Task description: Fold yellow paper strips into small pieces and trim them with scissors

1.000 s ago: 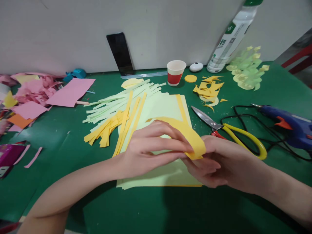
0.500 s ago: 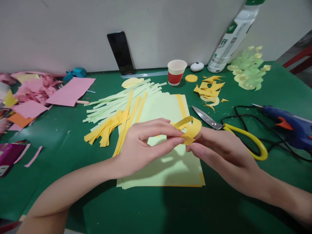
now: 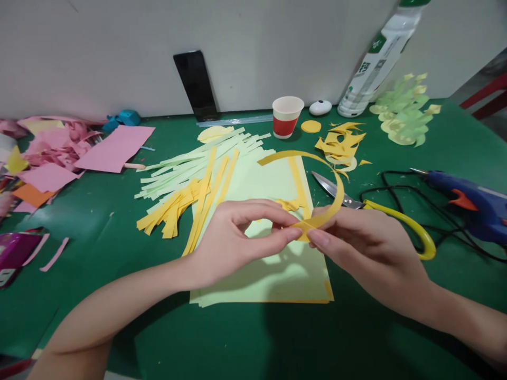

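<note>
Between my two hands is a yellow paper strip [image 3: 336,192], folded at its lower end, its long free part curling up and over to the left. My left hand [image 3: 247,240] pinches the folded end between thumb and fingers. From the other side, my right hand [image 3: 364,248] grips the same strip at the fold, thumb in front. Both are held above a stack of pale green paper sheets [image 3: 257,287]. Small yellow folded pieces [image 3: 291,204] lie on the sheets behind my fingers, partly hidden.
Scissors [image 3: 336,192] with yellow handles and a blue glue gun [image 3: 471,203] with its black cord lie right. Yellow strips [image 3: 206,203] and green strips [image 3: 178,171] lie left. A paper cup [image 3: 285,126], phone [image 3: 197,87] and bottle [image 3: 380,63] stand at the back.
The yellow strip has gone from a small closed loop to a wide open curl, its free end now up and left. Both hands have stayed nearly in place.
</note>
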### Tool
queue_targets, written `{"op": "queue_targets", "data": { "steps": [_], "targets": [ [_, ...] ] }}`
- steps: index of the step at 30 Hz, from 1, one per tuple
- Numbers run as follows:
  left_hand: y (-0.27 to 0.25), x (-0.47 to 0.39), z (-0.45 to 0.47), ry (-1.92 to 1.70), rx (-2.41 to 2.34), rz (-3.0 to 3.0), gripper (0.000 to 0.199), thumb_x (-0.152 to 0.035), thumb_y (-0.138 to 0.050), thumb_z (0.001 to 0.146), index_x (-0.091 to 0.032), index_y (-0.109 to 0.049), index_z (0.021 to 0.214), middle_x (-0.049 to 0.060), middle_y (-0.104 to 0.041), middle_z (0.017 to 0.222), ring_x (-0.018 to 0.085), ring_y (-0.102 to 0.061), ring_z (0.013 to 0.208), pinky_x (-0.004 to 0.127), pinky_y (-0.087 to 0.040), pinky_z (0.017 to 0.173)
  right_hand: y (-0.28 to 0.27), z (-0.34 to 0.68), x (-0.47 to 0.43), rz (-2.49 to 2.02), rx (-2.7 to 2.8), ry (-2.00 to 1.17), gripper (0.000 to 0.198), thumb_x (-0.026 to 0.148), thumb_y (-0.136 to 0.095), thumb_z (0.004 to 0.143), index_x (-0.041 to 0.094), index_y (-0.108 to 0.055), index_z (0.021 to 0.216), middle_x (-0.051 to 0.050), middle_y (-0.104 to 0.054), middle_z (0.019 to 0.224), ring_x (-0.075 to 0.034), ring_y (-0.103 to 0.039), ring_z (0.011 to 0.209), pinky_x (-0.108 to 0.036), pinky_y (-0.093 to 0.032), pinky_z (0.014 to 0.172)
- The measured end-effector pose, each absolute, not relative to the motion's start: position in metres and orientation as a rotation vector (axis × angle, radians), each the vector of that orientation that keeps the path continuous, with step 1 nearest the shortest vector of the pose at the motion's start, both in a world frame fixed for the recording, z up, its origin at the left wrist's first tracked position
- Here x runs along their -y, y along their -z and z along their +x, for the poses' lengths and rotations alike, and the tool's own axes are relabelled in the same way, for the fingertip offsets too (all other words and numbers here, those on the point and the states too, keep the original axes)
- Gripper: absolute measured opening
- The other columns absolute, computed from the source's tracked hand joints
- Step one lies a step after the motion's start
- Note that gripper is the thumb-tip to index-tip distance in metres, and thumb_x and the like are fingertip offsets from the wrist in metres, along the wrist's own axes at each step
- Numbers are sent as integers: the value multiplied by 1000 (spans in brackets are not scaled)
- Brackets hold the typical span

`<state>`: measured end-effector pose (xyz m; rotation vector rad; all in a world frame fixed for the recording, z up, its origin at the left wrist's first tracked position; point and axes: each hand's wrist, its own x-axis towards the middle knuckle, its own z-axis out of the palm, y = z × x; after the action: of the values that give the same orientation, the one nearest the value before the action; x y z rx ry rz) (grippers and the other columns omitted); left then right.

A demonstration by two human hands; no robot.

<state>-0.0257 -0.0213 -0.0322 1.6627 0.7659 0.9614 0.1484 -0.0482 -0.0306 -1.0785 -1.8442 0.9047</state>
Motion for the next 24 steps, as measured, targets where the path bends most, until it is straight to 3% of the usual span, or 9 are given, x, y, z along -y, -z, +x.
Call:
{"op": "queue_targets", "data": {
  "steps": [3, 8, 17, 24],
  "targets": [
    [30, 21, -27, -917, -778, 1656, 5, -20, -65, 76, -17, -68, 74, 1, -69, 73, 13, -63, 71, 23, -52, 67, 30, 146, 47, -1121, 1753, -967, 25, 18, -49, 79, 18, -47, 54, 3, -48, 46, -7, -37, 42, -19, -29, 36],
    [28, 19, -27, -816, -723, 1741, 23, -25, -46, 89, -15, -62, 75, 3, -64, 75, 12, -59, 72, 24, -49, 69, 30, 145, 46, -1193, 1546, -1109, 26, 22, -52, 74, 18, -48, 50, 6, -40, 42, -5, -31, 38, -18, -28, 35],
    [33, 21, -25, -820, -608, 1768, 15, -18, -55, 83, -13, -57, 69, 4, -59, 70, 14, -58, 71, 28, -47, 67, 34, 145, 46, -1109, 1575, -1150, 25, 23, -54, 74, 18, -48, 50, 6, -43, 43, -5, -33, 41, -17, -30, 37],
    [33, 20, -26, -843, -506, 1728, 15, -16, -57, 82, -12, -60, 67, 5, -63, 68, 15, -59, 70, 30, -46, 70, 40, 150, 49, -1004, 1631, -1298, 20, 25, -54, 80, 20, -58, 62, 4, -52, 53, -9, -43, 49, -19, -37, 44]
  ]
}}
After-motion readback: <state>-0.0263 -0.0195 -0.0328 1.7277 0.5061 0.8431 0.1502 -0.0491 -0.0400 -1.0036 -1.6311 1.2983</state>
